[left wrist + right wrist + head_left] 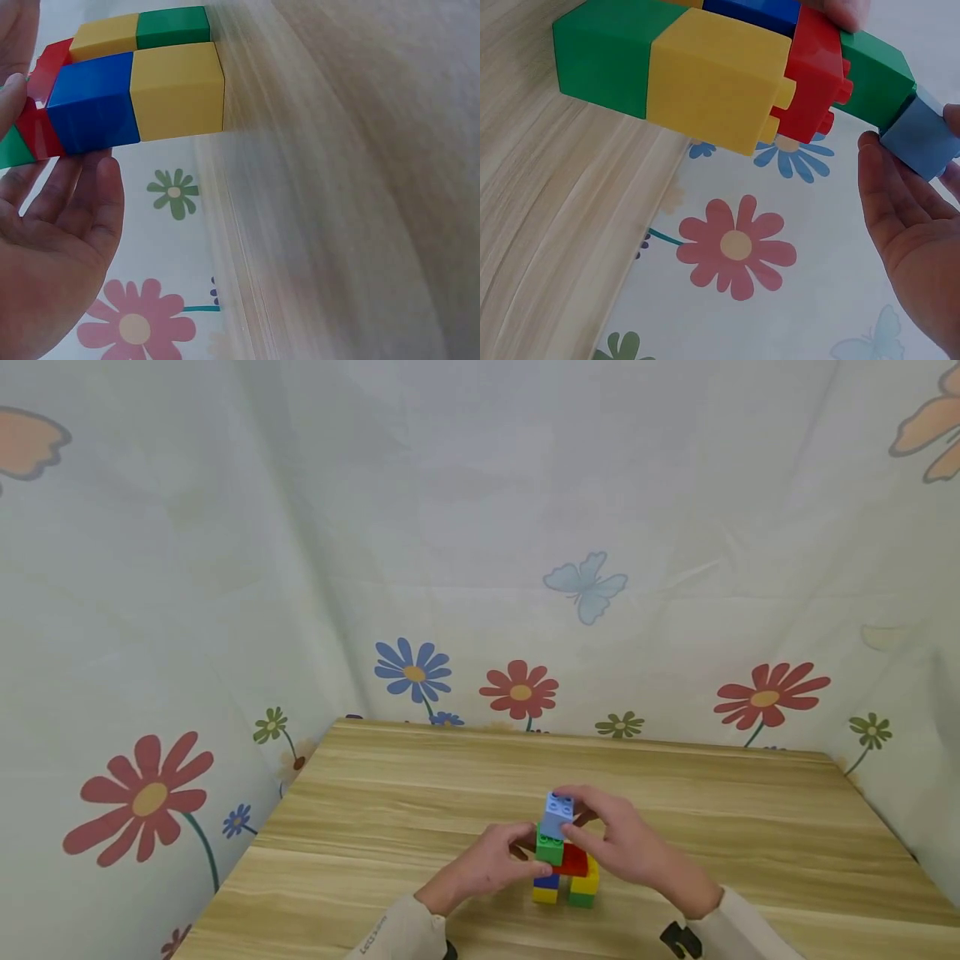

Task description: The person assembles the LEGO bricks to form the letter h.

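A toy brick structure stands on the table. One leg has a blue brick above a yellow brick; the other has a yellow brick above a green brick. Across both lies a red brick, with another green brick on its left end. My left hand grips that upper green brick between thumb and fingers. My right hand pinches a light blue brick, tilted against the top of the green brick. Whether their studs are engaged is hidden.
The wooden table extends around the structure, its far edge meeting a pale curtain printed with flowers and butterflies. Dark straps hang near both sleeve cuffs, one a black strap by the right sleeve.
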Available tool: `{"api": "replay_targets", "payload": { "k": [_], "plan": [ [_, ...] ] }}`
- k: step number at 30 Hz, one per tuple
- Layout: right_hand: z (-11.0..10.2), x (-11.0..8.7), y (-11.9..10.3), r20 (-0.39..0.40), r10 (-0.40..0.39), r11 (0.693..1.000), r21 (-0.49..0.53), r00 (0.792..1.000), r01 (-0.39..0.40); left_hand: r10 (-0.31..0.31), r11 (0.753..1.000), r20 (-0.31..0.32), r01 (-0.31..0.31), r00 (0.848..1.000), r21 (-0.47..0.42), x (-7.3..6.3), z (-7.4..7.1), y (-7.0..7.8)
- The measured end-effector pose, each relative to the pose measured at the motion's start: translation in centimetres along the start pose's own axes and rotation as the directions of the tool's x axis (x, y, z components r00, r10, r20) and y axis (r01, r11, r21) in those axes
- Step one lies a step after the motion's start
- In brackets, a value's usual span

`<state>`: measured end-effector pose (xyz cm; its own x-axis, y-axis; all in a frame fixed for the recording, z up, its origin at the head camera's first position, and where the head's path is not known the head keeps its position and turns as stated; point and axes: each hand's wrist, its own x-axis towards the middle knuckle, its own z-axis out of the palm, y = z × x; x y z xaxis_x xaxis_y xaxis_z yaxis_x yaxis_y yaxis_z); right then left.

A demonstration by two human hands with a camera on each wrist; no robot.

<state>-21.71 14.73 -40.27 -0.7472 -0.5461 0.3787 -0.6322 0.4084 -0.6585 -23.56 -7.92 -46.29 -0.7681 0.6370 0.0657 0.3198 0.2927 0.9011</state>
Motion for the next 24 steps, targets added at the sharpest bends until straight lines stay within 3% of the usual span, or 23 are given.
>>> {"api": "replay_targets", "payload": {
  "k": [24],
  "plan": [
    [0.7,-0.07,-0.79,0.026,-0.038,0.999,-0.033,0.999,0.038,0.016,1.0,-0.002,-0.016,1.0,0.005,-0.02,0.24,-0.11]
  ]
}}
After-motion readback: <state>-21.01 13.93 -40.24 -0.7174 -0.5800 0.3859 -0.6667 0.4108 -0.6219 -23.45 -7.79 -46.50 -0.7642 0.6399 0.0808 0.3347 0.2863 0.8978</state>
